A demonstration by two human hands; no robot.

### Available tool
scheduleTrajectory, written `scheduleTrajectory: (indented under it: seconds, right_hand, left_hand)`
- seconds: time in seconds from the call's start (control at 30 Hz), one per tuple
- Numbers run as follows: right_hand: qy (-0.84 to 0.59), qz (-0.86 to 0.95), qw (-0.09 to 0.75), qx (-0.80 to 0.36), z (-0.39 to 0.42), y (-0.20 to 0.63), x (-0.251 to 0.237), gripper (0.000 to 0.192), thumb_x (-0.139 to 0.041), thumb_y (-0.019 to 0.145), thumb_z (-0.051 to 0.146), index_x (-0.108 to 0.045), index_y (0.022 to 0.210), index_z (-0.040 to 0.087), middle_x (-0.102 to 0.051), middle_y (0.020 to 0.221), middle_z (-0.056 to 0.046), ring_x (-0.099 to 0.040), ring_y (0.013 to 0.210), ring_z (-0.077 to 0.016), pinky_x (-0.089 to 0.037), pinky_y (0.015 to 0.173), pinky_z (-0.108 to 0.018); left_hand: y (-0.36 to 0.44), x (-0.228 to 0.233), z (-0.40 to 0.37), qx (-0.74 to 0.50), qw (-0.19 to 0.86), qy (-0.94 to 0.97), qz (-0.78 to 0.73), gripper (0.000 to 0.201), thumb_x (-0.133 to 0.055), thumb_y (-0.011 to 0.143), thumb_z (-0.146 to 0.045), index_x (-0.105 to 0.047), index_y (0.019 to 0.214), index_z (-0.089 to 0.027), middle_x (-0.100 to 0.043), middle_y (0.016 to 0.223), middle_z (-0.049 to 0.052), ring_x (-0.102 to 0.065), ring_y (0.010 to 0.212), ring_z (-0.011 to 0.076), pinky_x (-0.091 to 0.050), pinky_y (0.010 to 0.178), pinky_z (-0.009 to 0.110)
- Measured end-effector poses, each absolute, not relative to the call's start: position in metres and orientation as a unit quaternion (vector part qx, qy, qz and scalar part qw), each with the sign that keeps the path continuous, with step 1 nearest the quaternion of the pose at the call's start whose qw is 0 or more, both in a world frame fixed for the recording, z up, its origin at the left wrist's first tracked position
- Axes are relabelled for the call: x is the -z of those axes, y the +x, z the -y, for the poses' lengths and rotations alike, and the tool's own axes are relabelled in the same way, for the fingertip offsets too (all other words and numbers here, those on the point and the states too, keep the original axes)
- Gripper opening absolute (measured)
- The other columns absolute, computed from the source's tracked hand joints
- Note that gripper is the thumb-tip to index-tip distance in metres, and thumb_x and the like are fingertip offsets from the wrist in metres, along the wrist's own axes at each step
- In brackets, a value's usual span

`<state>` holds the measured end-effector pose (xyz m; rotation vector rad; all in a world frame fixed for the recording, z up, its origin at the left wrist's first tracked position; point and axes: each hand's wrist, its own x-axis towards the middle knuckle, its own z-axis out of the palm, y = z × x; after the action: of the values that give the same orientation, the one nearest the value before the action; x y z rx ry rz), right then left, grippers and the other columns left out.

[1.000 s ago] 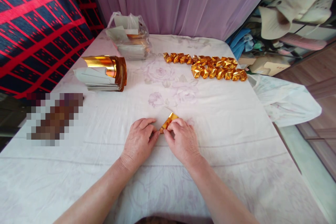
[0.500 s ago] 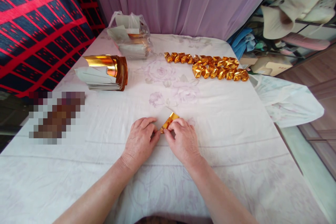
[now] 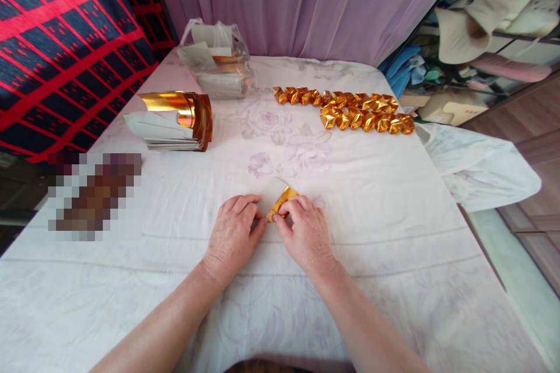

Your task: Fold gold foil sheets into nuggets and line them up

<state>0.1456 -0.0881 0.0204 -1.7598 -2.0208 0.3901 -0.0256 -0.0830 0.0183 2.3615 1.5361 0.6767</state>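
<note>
A sheet of gold foil paper (image 3: 286, 193) lies on the table near the front, its pale back facing up with a gold strip folded over slantwise. My right hand (image 3: 307, 230) pinches the folded gold strip between thumb and fingers from the right. On the other side, my left hand (image 3: 234, 226) rests with bent fingers on the paper's pale left part, its thumb tip at the lower corner of the fold. Part of the sheet is hidden under both hands.
Folded gold foil pieces (image 3: 367, 119) stand in two rows at the back right. A stack of foil sheets (image 3: 172, 128) lies at the left, and a clear plastic bag of sheets (image 3: 221, 64) behind it. A pixelated patch covers something at far left. The tablecloth (image 3: 385, 198) has flowers.
My right fingers have shifted very slightly along the gold fold, which looks flatter and smoother now. The left hand has stayed in place.
</note>
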Motion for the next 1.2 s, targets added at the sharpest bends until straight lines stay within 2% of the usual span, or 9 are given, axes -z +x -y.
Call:
scheduleTrajectory:
  seconds: [0.2,0.43,0.6,0.73,0.83,1.2]
  right_hand:
    - [-0.63,0.728,0.219,-0.157,0.088,0.147,-0.02,0.005,-0.061,0.086,0.018,-0.061,0.084,0.023,-0.064,0.093,-0.002,-0.059,0.089,-0.0192,-0.036,0.072,-0.031]
    - [-0.628,0.731,0.22,-0.149,0.089,0.147,-0.02,0.004,-0.061,0.086,0.02,-0.062,0.083,0.022,-0.063,0.094,-0.003,-0.059,0.088,-0.0187,-0.036,0.072,-0.031]
    - [-0.63,0.729,0.221,-0.153,0.088,0.146,-0.021,0.004,-0.063,0.086,0.02,-0.063,0.082,0.022,-0.063,0.092,-0.002,-0.059,0.088,-0.0189,-0.036,0.071,-0.031]
    - [-0.629,0.728,0.226,-0.153,0.088,0.146,-0.021,0.005,-0.063,0.086,0.02,-0.063,0.081,0.022,-0.063,0.092,-0.002,-0.059,0.087,-0.0188,-0.035,0.071,-0.031]
    - [-0.629,0.728,0.228,-0.151,0.088,0.146,-0.021,0.005,-0.064,0.086,0.02,-0.063,0.081,0.022,-0.064,0.091,-0.002,-0.059,0.086,-0.0186,-0.035,0.071,-0.031]
    - [-0.625,0.732,0.232,-0.142,0.088,0.146,-0.019,0.006,-0.062,0.086,0.02,-0.063,0.08,0.022,-0.064,0.093,-0.002,-0.06,0.087,-0.0184,-0.035,0.072,-0.031]
  left_hand:
    - [-0.025,-0.021,0.083,-0.237,0.145,0.796,-0.537,0.007,-0.056,0.09,-0.018,-0.061,0.085,-0.02,-0.065,0.113,0.008,-0.057,0.105,0.0253,-0.047,0.09,0.044]
    - [-0.029,-0.019,0.083,-0.232,0.132,0.821,-0.505,0.025,-0.052,0.092,-0.016,-0.071,0.103,-0.029,-0.063,0.119,0.006,-0.055,0.108,0.026,-0.046,0.089,0.046]
    - [-0.03,-0.02,0.086,-0.234,0.094,0.837,-0.486,0.024,-0.053,0.091,-0.017,-0.073,0.102,-0.027,-0.063,0.119,0.008,-0.057,0.107,0.0266,-0.047,0.092,0.047]
    - [-0.03,-0.026,0.098,-0.196,0.011,0.861,-0.468,0.025,-0.053,0.093,-0.023,-0.072,0.109,-0.025,-0.065,0.122,0.009,-0.056,0.116,0.0303,-0.036,0.105,0.057]
    - [-0.031,-0.029,0.106,-0.164,-0.013,0.868,-0.468,0.029,-0.055,0.093,-0.03,-0.069,0.118,-0.025,-0.063,0.128,0.011,-0.054,0.122,0.0332,-0.03,0.11,0.06]
    - [-0.044,-0.028,0.109,-0.161,-0.03,0.869,-0.468,0.031,-0.054,0.093,-0.03,-0.068,0.12,-0.028,-0.063,0.129,0.012,-0.054,0.123,0.0347,-0.031,0.109,0.062]
